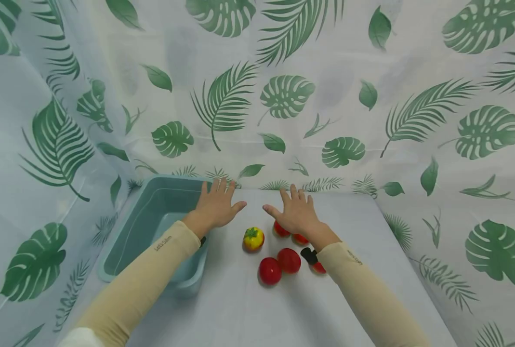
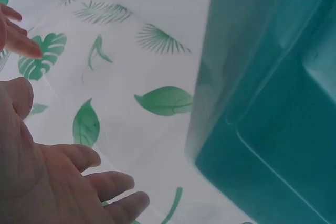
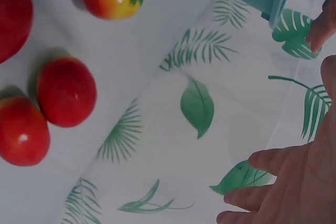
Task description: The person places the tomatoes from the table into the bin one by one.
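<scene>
Left hand [image 1: 217, 205], right hand [image 1: 298, 212]: spread wide, empty.
We find yellow-red fruit [image 1: 253, 240] between, nearer us; red fruits [image 1: 289, 260] near right hand.

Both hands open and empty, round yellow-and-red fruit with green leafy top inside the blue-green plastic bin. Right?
No: the round yellow-and-red fruit with green leafy top lies on the white table, outside the blue-green plastic bin; head view shows it. The left hand and right hand are open and empty, as stated.
</scene>
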`<state>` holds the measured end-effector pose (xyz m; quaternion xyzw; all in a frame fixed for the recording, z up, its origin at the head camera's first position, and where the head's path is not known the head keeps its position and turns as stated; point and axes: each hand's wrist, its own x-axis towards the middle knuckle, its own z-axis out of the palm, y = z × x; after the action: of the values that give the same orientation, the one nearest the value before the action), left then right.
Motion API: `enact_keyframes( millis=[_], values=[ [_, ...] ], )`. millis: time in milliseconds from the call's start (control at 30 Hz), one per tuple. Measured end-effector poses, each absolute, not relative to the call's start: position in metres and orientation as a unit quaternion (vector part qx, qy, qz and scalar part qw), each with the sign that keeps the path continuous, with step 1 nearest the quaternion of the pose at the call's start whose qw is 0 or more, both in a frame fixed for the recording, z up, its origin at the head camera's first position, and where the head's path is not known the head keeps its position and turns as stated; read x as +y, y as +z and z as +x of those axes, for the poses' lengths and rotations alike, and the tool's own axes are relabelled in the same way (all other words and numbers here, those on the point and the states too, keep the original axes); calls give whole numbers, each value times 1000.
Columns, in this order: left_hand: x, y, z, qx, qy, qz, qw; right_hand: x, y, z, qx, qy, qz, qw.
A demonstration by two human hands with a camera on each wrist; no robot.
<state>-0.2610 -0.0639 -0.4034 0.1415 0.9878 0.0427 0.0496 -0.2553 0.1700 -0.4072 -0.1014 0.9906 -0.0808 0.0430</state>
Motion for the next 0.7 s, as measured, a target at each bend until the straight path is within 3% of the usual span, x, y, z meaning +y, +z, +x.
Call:
enact_keyframes(
  millis=[433, 600, 700],
  values=[
    [-80, -392, -237, 989, 40, 135, 38, 169, -404, -246, 988, -103, -107, 41],
    [-104, -387, -205, 987, 75, 135, 43, 190, -406, -235, 986, -130, -101, 15],
    [-126, -389, -179, 987, 90, 132, 19, 203, -410, -225, 985, -141, -96, -7]
  ],
)
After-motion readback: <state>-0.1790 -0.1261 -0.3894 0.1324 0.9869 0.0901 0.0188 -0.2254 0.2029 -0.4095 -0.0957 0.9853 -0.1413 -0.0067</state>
